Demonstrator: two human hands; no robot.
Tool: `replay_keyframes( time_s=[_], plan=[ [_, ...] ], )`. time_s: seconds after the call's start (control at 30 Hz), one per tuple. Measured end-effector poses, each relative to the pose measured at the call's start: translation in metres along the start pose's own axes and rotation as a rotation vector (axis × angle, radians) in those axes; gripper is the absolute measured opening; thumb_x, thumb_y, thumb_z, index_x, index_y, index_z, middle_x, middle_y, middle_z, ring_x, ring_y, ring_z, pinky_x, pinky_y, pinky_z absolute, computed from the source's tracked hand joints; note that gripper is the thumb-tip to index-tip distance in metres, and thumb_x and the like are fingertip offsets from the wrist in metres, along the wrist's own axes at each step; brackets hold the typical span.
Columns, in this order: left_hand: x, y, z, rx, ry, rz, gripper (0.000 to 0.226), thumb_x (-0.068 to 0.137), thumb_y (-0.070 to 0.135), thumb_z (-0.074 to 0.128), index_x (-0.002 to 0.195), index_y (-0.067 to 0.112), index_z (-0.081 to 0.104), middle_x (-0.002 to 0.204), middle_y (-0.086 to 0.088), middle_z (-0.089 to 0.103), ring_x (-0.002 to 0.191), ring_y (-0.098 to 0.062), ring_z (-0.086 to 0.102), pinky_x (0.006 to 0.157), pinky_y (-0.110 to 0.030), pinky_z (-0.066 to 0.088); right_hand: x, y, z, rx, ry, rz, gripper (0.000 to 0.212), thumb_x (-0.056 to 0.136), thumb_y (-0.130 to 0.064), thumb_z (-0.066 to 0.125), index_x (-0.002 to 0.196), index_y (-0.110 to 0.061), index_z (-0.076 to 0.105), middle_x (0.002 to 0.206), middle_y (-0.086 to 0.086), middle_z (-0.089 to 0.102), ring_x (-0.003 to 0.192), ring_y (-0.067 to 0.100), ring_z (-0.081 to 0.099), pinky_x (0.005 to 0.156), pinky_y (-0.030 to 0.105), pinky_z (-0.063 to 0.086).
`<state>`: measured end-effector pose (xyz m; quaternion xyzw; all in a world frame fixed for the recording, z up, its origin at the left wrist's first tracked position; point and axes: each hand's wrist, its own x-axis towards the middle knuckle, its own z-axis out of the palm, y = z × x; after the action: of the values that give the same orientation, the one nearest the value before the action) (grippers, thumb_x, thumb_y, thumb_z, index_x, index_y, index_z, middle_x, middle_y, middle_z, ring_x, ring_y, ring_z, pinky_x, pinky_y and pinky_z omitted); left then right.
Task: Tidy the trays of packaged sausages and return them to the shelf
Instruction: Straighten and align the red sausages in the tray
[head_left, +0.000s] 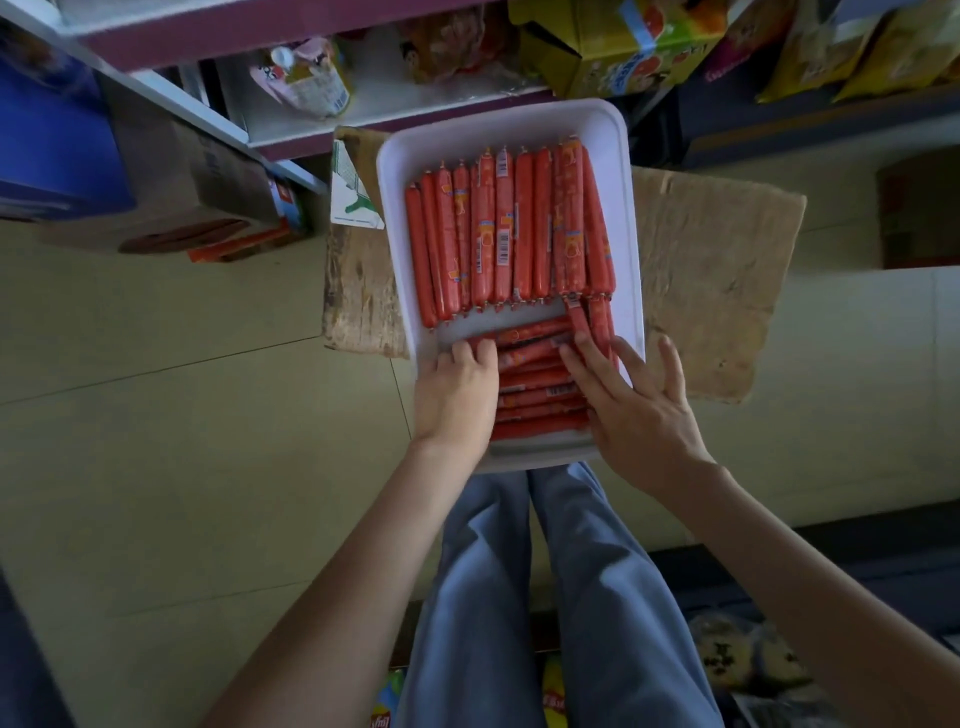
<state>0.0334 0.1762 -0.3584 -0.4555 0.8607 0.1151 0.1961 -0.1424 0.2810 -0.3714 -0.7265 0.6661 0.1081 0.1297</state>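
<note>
Crosswise sausages (540, 387) lie between both hands: left hand (457, 387) curls over their ends, right hand (636, 413) presses, fingers spread.

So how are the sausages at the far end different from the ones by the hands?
The far row lies lengthwise, pointing away; the near pile lies crosswise. The far row is untouched; the near pile sits between the left hand and right hand. Both are red packaged sausages in the same white tray.
</note>
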Motion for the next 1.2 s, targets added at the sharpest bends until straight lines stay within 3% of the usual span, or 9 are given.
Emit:
replay_keyframes(
  time_s=[0.17,0.27,0.37,0.43,0.6,0.7,0.8,1.03,1.2],
  plan=[
    [-0.022,-0.021,-0.049,-0.499,0.275,-0.087,0.02,0.081,0.016,0.073,0.089,0.004,0.061,0.079,-0.011,0.065,0.063,-0.024,0.059,0.055,-0.025,0.038,0.002,0.007,0.0,-0.106,-0.056,-0.084,0.067,0.086,-0.028,0.057,0.147,-0.012,0.036,0.152,0.008,0.037,0.132,0.034,0.043,0.113,0.058,0.007],
    [-0.031,-0.037,-0.069,-0.777,0.269,-0.173,0.018,0.086,0.02,0.068,0.096,0.006,0.064,0.088,0.0,0.069,0.072,-0.004,0.054,0.061,-0.003,0.034,0.011,0.01,-0.017,-0.036,-0.216,-0.124,0.07,0.086,-0.037,0.059,0.146,-0.011,0.035,0.151,0.01,0.037,0.135,0.034,0.038,0.11,0.063,0.011],
    [-0.038,-0.042,-0.097,-0.873,0.304,-0.192,0.013,0.086,0.017,0.067,0.096,0.008,0.067,0.082,0.012,0.064,0.073,0.005,0.053,0.061,0.0,0.034,0.023,0.014,-0.06,0.371,-0.337,0.01,0.077,0.093,-0.039,0.053,0.153,-0.02,0.008,0.159,0.005,0.017,0.145,0.025,0.016,0.115,0.054,0.008],
    [-0.041,-0.04,-0.12,-0.996,0.296,-0.218,0.01,0.086,0.017,0.066,0.096,0.014,0.067,0.084,0.012,0.066,0.074,0.002,0.058,0.066,-0.006,0.039,0.031,0.015,-0.108,0.83,-0.361,0.112,0.076,0.093,-0.029,0.058,0.153,-0.024,0.012,0.157,0.003,0.022,0.141,0.019,0.024,0.115,0.043,0.02],
    [-0.052,-0.034,-0.205,-1.394,0.28,-0.33,0.006,0.087,0.018,0.064,0.088,0.024,0.065,0.083,0.008,0.069,0.077,-0.001,0.066,0.075,-0.019,0.05,0.021,0.019,-0.216,1.078,-0.124,0.203,0.034,0.091,-0.007,0.061,0.117,-0.028,0.065,0.109,-0.013,0.065,0.1,0.006,0.06,0.094,0.026,0.046],
    [-0.067,-0.034,-0.263,-1.656,0.33,-0.399,0.004,0.091,0.005,0.059,0.092,0.006,0.062,0.078,0.002,0.066,0.064,0.005,0.064,0.062,-0.009,0.046,0.004,0.027,-0.283,1.27,0.094,0.303,0.03,0.085,0.005,0.062,0.1,-0.02,0.068,0.078,-0.02,0.068,0.075,-0.008,0.061,0.076,0.017,0.048],
    [-0.08,-0.033,-0.301,-1.821,0.255,-0.437,0.005,0.091,0.009,0.061,0.092,0.004,0.063,0.089,-0.013,0.07,0.077,-0.013,0.069,0.074,-0.024,0.052,-0.017,0.027,-0.343,1.412,0.277,0.347,0.015,0.087,0.006,0.059,0.096,-0.004,0.067,0.069,-0.011,0.066,0.064,-0.007,0.059,0.065,0.009,0.045],
    [-0.106,-0.018,-0.387,-2.021,0.234,-0.126,0.009,0.092,0.015,0.057,0.086,0.008,0.061,0.07,-0.002,0.063,0.062,-0.012,0.062,0.072,-0.025,0.055,-0.049,0.018,-0.429,1.959,0.635,0.307,0.022,0.1,-0.01,0.043,0.081,-0.006,0.055,0.065,0.0,0.062,0.058,0.007,0.059,0.06,0.02,0.05],
    [-0.12,0.009,-0.435,-1.991,0.407,0.272,0.009,0.088,0.019,0.058,0.093,0.017,0.065,0.092,0.0,0.068,0.093,-0.016,0.065,0.088,-0.032,0.052,-0.043,0.003,-0.451,2.062,0.642,0.226,0.025,0.101,-0.01,0.039,0.079,-0.009,0.051,0.07,0.004,0.053,0.066,0.013,0.05,0.066,0.02,0.044]
  ],
)
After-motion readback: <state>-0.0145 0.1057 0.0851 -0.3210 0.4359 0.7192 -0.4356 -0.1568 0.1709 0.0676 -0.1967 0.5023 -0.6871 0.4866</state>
